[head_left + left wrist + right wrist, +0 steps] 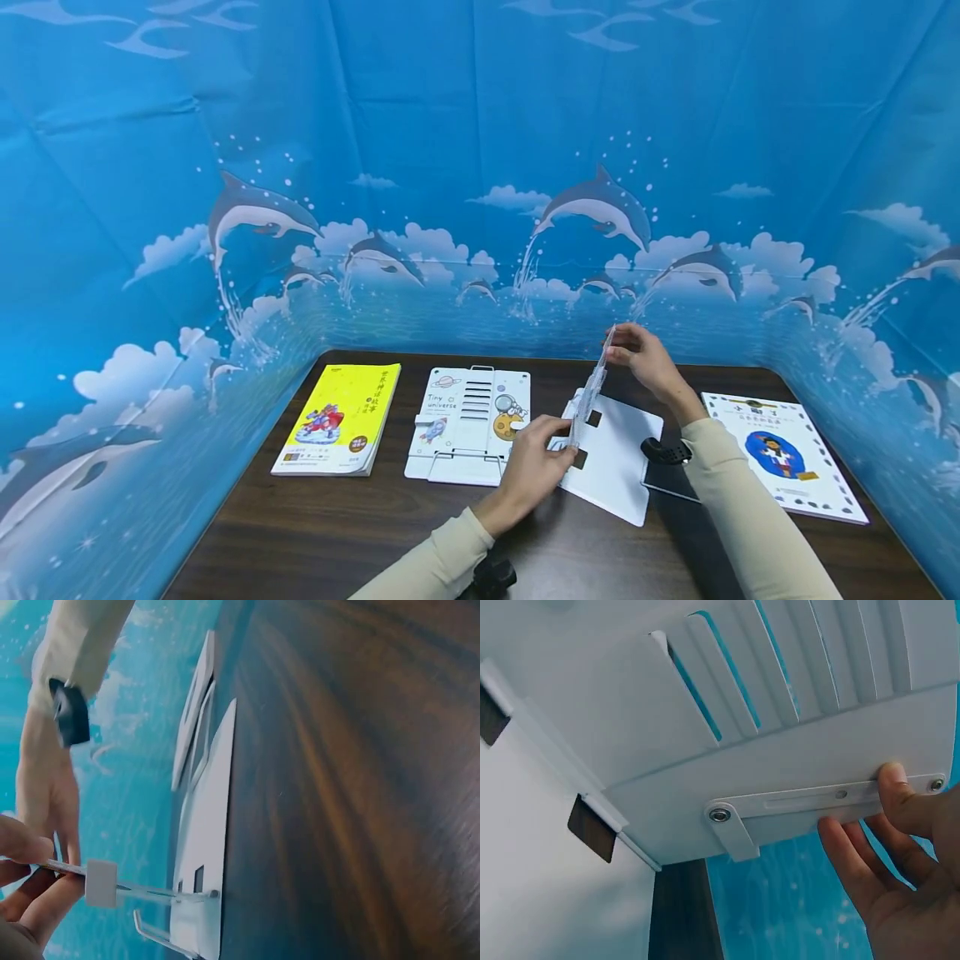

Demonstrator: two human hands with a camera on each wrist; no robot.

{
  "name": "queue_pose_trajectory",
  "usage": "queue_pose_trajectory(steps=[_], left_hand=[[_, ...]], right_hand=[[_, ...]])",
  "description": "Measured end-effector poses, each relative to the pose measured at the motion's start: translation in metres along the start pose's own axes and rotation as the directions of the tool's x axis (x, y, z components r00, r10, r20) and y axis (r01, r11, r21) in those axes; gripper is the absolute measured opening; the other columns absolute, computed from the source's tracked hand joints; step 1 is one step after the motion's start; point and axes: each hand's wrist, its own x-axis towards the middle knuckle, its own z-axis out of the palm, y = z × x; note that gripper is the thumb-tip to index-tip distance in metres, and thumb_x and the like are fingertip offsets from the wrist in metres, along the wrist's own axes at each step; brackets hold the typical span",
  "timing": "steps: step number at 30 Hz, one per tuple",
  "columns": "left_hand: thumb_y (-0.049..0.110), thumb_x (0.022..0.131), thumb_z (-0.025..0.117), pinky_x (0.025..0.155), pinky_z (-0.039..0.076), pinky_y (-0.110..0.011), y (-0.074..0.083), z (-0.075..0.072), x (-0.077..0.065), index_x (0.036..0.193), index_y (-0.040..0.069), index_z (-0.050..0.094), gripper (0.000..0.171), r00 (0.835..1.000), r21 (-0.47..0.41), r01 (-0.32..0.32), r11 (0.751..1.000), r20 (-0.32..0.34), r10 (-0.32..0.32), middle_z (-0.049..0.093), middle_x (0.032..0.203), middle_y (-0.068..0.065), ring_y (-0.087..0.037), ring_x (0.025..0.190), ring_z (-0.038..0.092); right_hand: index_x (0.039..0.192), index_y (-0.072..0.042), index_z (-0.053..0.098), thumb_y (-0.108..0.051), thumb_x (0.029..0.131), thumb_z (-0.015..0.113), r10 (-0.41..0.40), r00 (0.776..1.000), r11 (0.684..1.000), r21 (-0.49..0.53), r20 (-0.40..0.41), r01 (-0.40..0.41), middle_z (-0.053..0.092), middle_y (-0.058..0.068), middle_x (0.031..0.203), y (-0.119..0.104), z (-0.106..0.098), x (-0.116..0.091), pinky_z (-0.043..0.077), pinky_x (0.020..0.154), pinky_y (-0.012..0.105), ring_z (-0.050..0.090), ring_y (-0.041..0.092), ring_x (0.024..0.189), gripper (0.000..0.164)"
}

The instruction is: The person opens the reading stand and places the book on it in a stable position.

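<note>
A white folding book stand has its base plate (618,458) lying on the table, with its slotted back panel (590,396) raised steeply from the hinge. My left hand (531,462) pinches the near edge of that panel between thumb and fingers, by a small white tab (101,883). On the far edge, my right hand (648,362) grips the panel, its thumb on a riveted side strut (802,801) and its fingers curling under the edge. Dark square cutouts (592,829) show in the base along the hinge.
A second book stand (468,425), printed with an astronaut, lies flat left of my hands. Farther left is a yellow book (337,417); a white book (783,454) lies by the right forearm. A blue dolphin curtain (450,167) surrounds the brown table (300,533).
</note>
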Motion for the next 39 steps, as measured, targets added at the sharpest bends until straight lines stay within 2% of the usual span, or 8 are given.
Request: queue_pose_trajectory(steps=[3, 6, 10, 16, 23, 28, 34, 39], left_hand=[[-0.010, 0.086, 0.074, 0.079, 0.064, -0.025, -0.007, -0.002, 0.008, 0.112, -0.004, 0.077, 0.027, 1.000, 0.044, -0.007, 0.999, -0.022, 0.008, 0.078, 0.105, -0.016, -0.025, 0.099, 0.079], [-0.009, 0.088, 0.072, 0.083, 0.065, -0.029, -0.014, -0.006, 0.018, 0.113, -0.003, 0.078, 0.026, 0.999, 0.044, 0.033, 0.999, -0.014, -0.033, 0.081, 0.107, -0.017, -0.024, 0.099, 0.080], [-0.007, 0.093, 0.070, 0.080, 0.065, -0.029, -0.025, -0.011, 0.035, 0.115, -0.001, 0.078, 0.025, 0.995, 0.052, 0.096, 0.994, 0.006, -0.097, 0.081, 0.111, -0.018, -0.024, 0.099, 0.081], [-0.003, 0.095, 0.071, 0.078, 0.064, -0.028, -0.040, -0.012, 0.061, 0.115, 0.001, 0.080, 0.022, 0.991, 0.116, 0.131, 0.985, 0.013, -0.133, 0.082, 0.107, -0.014, -0.021, 0.097, 0.081], [-0.004, 0.096, 0.070, 0.086, 0.065, -0.033, -0.052, -0.007, 0.087, 0.118, 0.002, 0.079, 0.024, 0.989, 0.107, 0.136, 0.985, 0.045, -0.141, 0.082, 0.112, -0.012, -0.021, 0.104, 0.080], [-0.003, 0.096, 0.071, 0.089, 0.064, -0.034, -0.059, -0.003, 0.100, 0.118, 0.004, 0.080, 0.025, 0.985, 0.062, 0.160, 0.985, 0.054, -0.163, 0.082, 0.112, -0.011, -0.021, 0.105, 0.080], [0.003, 0.096, 0.075, 0.087, 0.065, -0.034, -0.065, -0.002, 0.107, 0.114, 0.007, 0.082, 0.020, 0.975, 0.038, 0.219, 0.975, 0.026, -0.220, 0.083, 0.107, -0.009, -0.020, 0.101, 0.080], [0.004, 0.096, 0.076, 0.087, 0.065, -0.036, -0.065, 0.000, 0.108, 0.113, 0.007, 0.082, 0.018, 0.969, 0.024, 0.245, 0.969, 0.029, -0.245, 0.083, 0.105, -0.008, -0.020, 0.099, 0.080]], right_hand=[[0.154, 0.008, 0.043, -0.003, 0.109, 0.058, 0.031, 0.997, 0.998, -0.049, -0.066, -0.035, 0.055, 0.032, 0.144, 0.003, -0.007, -0.004, 0.057, 0.105, 0.044, 0.061, 0.045, 0.132, 0.049], [0.153, 0.007, 0.044, -0.006, 0.108, 0.060, 0.042, 0.990, 0.990, -0.130, -0.137, -0.060, 0.056, 0.032, 0.143, 0.005, -0.014, -0.009, 0.057, 0.104, 0.048, 0.061, 0.047, 0.132, 0.050], [0.144, 0.008, 0.053, -0.010, 0.107, 0.065, 0.011, 0.971, 0.967, -0.245, -0.241, -0.072, 0.062, 0.033, 0.136, 0.007, -0.021, -0.018, 0.059, 0.100, 0.053, 0.066, 0.047, 0.126, 0.043], [0.127, 0.004, 0.061, -0.013, 0.104, 0.070, -0.048, 0.937, 0.934, -0.348, -0.347, -0.081, 0.070, 0.030, 0.124, 0.013, -0.031, -0.033, 0.061, 0.094, 0.056, 0.070, 0.046, 0.117, 0.030], [0.114, 0.000, 0.065, -0.011, 0.102, 0.073, -0.107, 0.906, 0.925, -0.374, -0.410, -0.060, 0.075, 0.026, 0.112, 0.020, -0.041, -0.051, 0.064, 0.084, 0.045, 0.077, 0.043, 0.103, 0.018], [0.110, -0.002, 0.066, -0.011, 0.101, 0.073, -0.117, 0.889, 0.909, -0.409, -0.443, -0.084, 0.077, 0.025, 0.109, 0.018, -0.043, -0.062, 0.064, 0.080, 0.046, 0.077, 0.041, 0.099, 0.014], [0.118, 0.000, 0.066, -0.009, 0.103, 0.070, -0.109, 0.878, 0.911, -0.400, -0.465, -0.098, 0.076, 0.026, 0.113, 0.019, -0.042, -0.067, 0.064, 0.081, 0.044, 0.077, 0.042, 0.101, 0.018], [0.123, 0.001, 0.065, -0.010, 0.104, 0.069, -0.112, 0.874, 0.908, -0.407, -0.472, -0.104, 0.074, 0.028, 0.117, 0.021, -0.042, -0.068, 0.061, 0.088, 0.055, 0.074, 0.045, 0.106, 0.023]])
